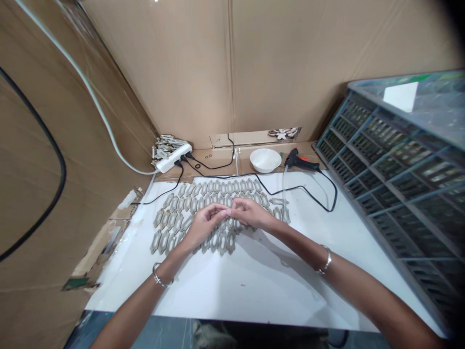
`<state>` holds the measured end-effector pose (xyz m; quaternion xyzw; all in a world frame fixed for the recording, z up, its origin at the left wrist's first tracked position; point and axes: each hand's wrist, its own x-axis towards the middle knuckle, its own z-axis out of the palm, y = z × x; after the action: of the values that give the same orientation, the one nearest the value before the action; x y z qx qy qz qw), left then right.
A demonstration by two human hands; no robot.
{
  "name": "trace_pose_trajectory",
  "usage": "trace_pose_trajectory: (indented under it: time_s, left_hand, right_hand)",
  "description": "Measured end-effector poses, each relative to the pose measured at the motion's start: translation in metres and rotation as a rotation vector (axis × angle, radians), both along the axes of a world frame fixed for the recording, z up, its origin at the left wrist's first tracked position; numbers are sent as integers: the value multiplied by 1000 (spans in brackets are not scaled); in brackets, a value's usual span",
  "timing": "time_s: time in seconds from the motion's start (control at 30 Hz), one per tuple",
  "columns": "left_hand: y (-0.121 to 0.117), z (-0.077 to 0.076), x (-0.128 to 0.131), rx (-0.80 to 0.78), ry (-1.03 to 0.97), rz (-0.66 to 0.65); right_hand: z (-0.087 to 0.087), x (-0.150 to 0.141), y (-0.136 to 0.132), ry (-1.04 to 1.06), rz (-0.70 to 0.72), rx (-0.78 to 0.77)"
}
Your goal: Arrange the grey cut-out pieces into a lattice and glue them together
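White desk (pixel 254 291) bears interlocking rows of grey hexagonal tiles (pixel 221 242); above them, the left hand (pixel 205 225) and right hand (pixel 250 213) curl inward, fingertips meeting, any hold impossible to tell.

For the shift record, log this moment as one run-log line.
left hand: fingers meeting right hand above hexagonal mosaic tiles | held item: unclear | nearby: hot glue gun, white bowl, power strip
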<state>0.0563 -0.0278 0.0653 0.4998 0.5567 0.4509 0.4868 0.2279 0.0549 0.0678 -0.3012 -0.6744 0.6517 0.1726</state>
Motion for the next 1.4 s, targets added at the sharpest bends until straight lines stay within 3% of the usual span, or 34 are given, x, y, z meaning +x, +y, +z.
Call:
trace_pose_trajectory:
  time_s: [0.23,0.37,0.47,0.53,0.67,0.73,0.9,1.1,1.4]
  left_hand:
    - [3,0,1,61,-46,55]
    - [5,3,-2,89,-1,114]
    - [9,7,-6,105,48,147]
    - [12,10,-10,81,101,86]
    - [20,11,-15,30,344,-206]
    - [23,9,-15,49,470,-279]
    - [31,0,-13,83,584,-336]
    - [36,-4,-13,75,632,-343]
    - [36,2,-13,84,675,-367]
  right_hand:
    - [7,4,1,137,41,-56]
    - [19,5,1,98,50,-151]
    - [25,5,3,31,-20,-233]
    - [25,6,8,24,-66,-308]
    - [21,10,18,91,-86,-427]
    - [20,13,23,130,-97,-456]
    - [22,18,29,130,-78,-463]
    - [25,20,31,174,-165,-389]
    - [39,23,30,165,-70,-343]
